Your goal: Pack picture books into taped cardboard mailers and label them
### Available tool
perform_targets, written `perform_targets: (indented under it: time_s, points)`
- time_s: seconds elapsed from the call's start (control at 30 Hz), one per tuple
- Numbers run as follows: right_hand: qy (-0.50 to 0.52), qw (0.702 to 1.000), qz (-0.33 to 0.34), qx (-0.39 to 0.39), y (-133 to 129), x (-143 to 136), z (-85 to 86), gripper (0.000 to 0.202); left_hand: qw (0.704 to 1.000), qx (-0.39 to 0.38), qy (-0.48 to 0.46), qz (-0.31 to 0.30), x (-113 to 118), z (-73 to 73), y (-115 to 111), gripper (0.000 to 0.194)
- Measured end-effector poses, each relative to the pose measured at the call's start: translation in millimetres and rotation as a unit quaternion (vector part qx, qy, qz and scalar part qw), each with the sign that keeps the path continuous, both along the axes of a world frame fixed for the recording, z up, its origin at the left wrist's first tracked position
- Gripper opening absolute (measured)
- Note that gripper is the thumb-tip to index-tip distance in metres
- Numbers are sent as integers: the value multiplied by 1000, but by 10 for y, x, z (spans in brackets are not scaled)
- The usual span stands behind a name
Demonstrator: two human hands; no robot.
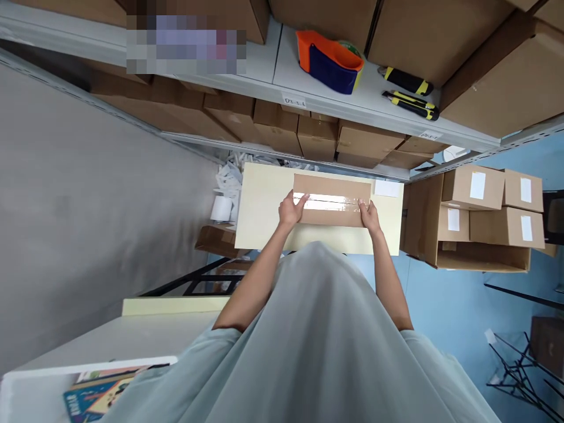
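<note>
A flat brown cardboard box (332,191) with a shiny strip of clear tape along its middle lies on a pale cream tabletop (264,200). My left hand (291,210) holds the box's left end, thumb on top. My right hand (369,214) grips its right end. A small white label (386,188) lies on the table just right of the box.
A grey shelf (282,70) above carries an orange and blue tape dispenser (330,60), two yellow-black utility knives (409,94) and large cartons. An open carton with small labelled boxes (484,217) stands at the right. A white paper roll (221,207) and paper scraps lie left of the table.
</note>
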State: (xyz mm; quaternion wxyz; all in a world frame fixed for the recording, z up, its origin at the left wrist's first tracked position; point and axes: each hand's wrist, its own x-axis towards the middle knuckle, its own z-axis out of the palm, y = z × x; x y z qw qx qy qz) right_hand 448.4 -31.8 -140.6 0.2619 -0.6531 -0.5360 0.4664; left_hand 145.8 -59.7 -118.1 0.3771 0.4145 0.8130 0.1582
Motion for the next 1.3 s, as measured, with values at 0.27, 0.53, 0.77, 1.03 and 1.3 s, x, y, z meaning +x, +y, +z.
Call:
perform_targets:
  time_s: [0.27, 0.53, 0.77, 1.03, 1.3]
  points:
    - [37, 998, -39, -34, -86, -16, 146, 88, 996, 50, -71, 27, -18, -39, -61, 56]
    - [44, 998, -43, 22, -351, -41, 769, 86, 976, 204, -20, -70, -321, 320, -50, 52]
    - [19, 997, -11, 69, -601, -197, 597, 79, 974, 213, -62, -34, -686, 251, -235, 49]
    - [10, 1000, -11, 5, -1020, -502, 230, 76, 980, 138, -128, 71, -850, -199, -716, 46]
    - [-4, 998, -4, -63, -1372, -829, 63, 72, 979, 93, -167, 75, -1012, -620, -886, 63]
